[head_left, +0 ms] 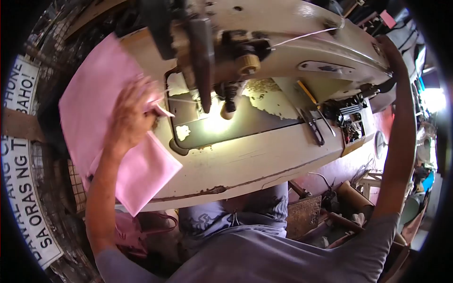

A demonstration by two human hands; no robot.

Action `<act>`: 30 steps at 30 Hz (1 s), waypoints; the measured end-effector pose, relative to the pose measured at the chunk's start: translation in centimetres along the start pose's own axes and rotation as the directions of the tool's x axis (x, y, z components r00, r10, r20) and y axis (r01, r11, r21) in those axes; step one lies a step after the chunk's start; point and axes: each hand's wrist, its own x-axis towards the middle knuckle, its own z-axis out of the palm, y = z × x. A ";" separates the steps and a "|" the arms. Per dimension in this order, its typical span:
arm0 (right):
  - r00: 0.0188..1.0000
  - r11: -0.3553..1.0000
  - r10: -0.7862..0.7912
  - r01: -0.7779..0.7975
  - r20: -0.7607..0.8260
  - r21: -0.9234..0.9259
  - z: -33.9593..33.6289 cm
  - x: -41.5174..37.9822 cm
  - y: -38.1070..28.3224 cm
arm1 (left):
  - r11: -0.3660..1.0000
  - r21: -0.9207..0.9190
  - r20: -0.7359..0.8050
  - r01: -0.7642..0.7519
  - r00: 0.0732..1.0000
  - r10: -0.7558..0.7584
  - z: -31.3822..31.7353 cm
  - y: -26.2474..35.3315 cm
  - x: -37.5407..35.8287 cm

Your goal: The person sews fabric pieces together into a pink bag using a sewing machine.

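Pink cloth (89,94) lies at the left end of the sewing machine table, one corner hanging over the front edge. My left hand (133,111) is closed on a folded part of this cloth, left of the needle area; its fingers are blurred. The sewing machine (283,42) stretches across the top of the view, with its lamp lighting the worn bed plate (255,113). At the machine's right end is my right hand (389,52), around where the handwheel sits. Its fingers are mostly hidden, and what it touches there cannot be made out.
Right of the plate lie dark-handled scissors or snips (312,127) and a yellow slim tool (306,92). A small tray of metal parts (353,132) sits at the right edge. A lettered sign (23,188) stands at far left. A pink bag (132,233) is below the table.
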 end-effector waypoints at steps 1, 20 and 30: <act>0.999 1.000 -0.020 0.019 0.038 0.014 -0.1 0.7 0.0 | 0.998 0.020 -0.035 0.056 0.998 -0.055 0.0 -1.5 -1.1; 0.941 0.999 -0.029 0.036 -0.337 0.013 21.4 -25.0 -33.0 | 0.955 -0.297 -0.352 0.024 0.927 -0.133 0.1 2.4 -7.1; 0.948 0.997 0.059 -0.040 -0.313 0.065 22.1 -23.1 -33.0 | 0.976 -0.216 -0.422 0.040 0.897 -0.130 0.3 3.0 -7.4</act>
